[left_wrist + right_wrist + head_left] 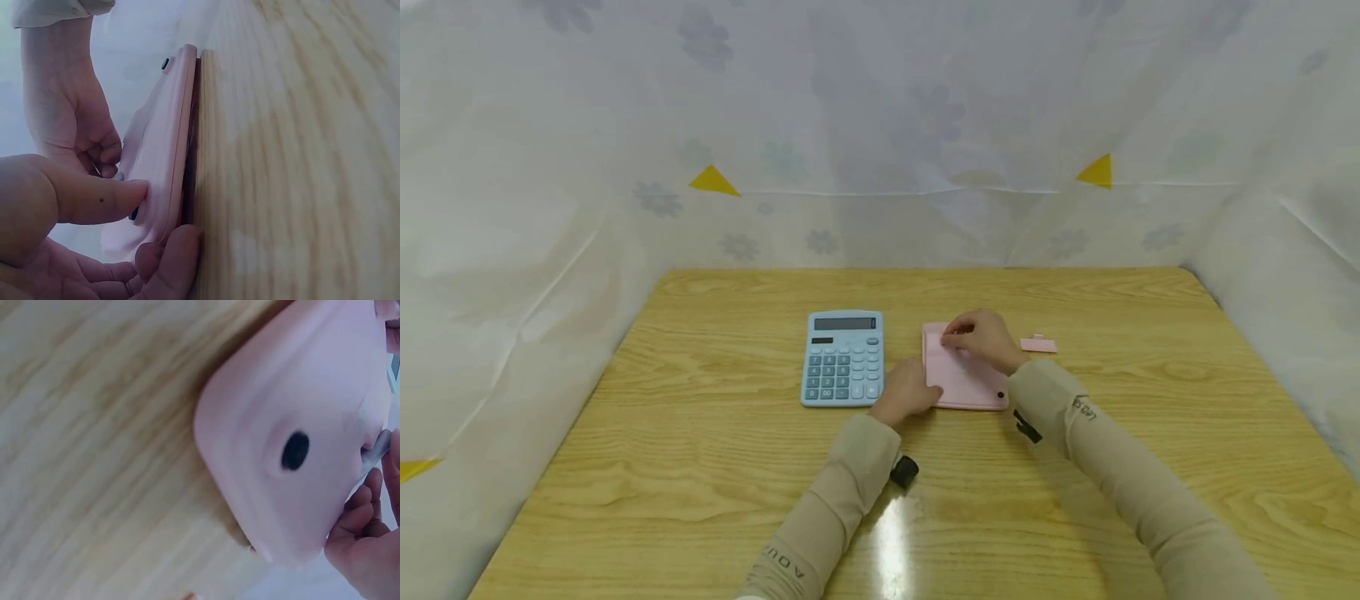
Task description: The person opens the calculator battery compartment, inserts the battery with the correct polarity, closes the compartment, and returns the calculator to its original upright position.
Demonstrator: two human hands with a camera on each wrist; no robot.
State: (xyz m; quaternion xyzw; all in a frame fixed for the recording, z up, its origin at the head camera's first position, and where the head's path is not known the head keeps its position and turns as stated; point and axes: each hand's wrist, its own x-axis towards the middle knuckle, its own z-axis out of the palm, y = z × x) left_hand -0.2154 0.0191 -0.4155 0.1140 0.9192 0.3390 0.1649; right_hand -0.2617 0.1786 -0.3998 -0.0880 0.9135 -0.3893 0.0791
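Note:
A pink calculator (962, 379) lies back side up on the table, a round black foot showing near its corner. My left hand (906, 390) grips its left edge, thumb (125, 199) on the back and fingers curled against the side and underside. Over the calculator's far part, my right hand (987, 337) pinches a slim silvery battery (375, 451) between thumb and fingers. One end of the battery meets a dark opening in the pink back; the rest of that opening is hidden. Just right of the right hand lies a small pink battery cover (1037, 343) with a tab.
A light blue calculator (842, 358) lies face up left of the pink one, close to my left hand. The wooden table (700, 483) ends at a pale flowered cloth (880, 125) hanging behind it and at both sides. Yellow triangles mark the cloth.

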